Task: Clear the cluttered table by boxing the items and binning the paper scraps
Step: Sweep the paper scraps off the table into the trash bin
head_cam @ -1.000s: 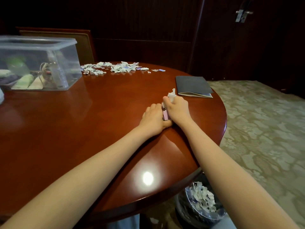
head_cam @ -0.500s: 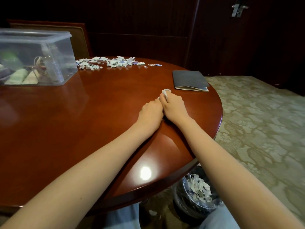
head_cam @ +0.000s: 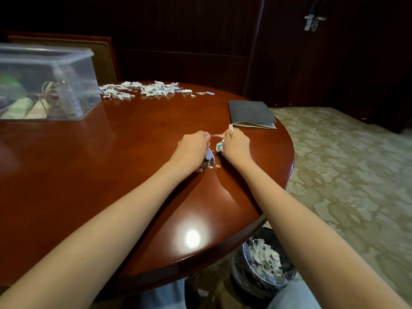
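Observation:
Both hands rest on the round wooden table (head_cam: 111, 175) near its right side. My left hand (head_cam: 192, 148) is curled over a clump of paper scraps (head_cam: 209, 158) that pokes out at its right edge. My right hand (head_cam: 236, 146) grips more scraps, with white bits showing above and beside its fingers. A small gap separates the two hands. A long spread of torn paper scraps (head_cam: 147, 89) lies at the table's far edge. Below the near right edge stands a lined bin (head_cam: 265, 264) with scraps inside.
A clear plastic box (head_cam: 49, 83) holding several items sits at the far left of the table. A dark folder (head_cam: 250, 113) lies at the right, just beyond my right hand. A chair back (head_cam: 104, 56) stands behind the box. Patterned carpet lies to the right.
My hands were pressed together over the scraps; now they have drawn slightly apart, each holding paper, and a few small bits lie loose between them.

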`<state>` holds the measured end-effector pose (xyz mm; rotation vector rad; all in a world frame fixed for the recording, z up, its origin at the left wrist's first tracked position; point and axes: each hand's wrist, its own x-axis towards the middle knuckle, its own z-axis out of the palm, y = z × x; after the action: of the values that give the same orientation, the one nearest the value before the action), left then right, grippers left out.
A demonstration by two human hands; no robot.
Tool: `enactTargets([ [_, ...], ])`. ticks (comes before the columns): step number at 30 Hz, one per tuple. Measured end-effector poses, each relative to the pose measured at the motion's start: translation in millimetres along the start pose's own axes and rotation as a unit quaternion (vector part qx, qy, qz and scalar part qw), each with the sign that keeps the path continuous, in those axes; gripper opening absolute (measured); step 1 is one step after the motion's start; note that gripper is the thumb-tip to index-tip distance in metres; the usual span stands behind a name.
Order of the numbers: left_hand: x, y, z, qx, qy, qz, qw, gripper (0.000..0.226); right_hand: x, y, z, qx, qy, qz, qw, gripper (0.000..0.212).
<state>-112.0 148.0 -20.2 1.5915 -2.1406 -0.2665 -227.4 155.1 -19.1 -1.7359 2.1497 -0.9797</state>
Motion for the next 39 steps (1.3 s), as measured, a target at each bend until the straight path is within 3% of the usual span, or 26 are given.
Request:
enactTargets([
  [11, 12.1, 26.8, -29.8, -0.142, 0.043, -0.014, 0.989, 0.034, 4.6, -3.4, -9.9, 0.018, 0.012, 0.022, 1.0, 0.026],
  [22, 15.5, 96.1, -15.3, -0.102, 0.01, 0.061, 0.993, 0.033, 1.9, 26.6, -72.1, -0.01, 0.062, 0.009, 0.998, 0.027],
  [27, 15.6, 136.2, 4.9, -0.105, -0.005, 0.103, 0.989, 0.026, -6.4, 59.3, -99.1, 0.003, 0.066, 0.042, 0.997, 0.014],
  [31, 16.8, 166.6, 33.1, -0.17, -0.023, 0.123, 0.978, 0.03, -15.5, 88.9, -117.8, 0.007, 0.088, 0.069, 0.994, 0.021],
  [34, 15.3, 188.5, 58.2, -0.264, -0.037, 0.088, 0.96, 0.04, -19.2, 113.7, -124.4, 0.016, 0.107, 0.094, 0.99, 0.021],
  [39, 7.3, 223.3, 92.9, -0.332, -0.082, 0.046, 0.939, 0.039, -25.6, 149.8, -132.5, 0.019, 0.117, 0.122, 0.985, 0.036],
])
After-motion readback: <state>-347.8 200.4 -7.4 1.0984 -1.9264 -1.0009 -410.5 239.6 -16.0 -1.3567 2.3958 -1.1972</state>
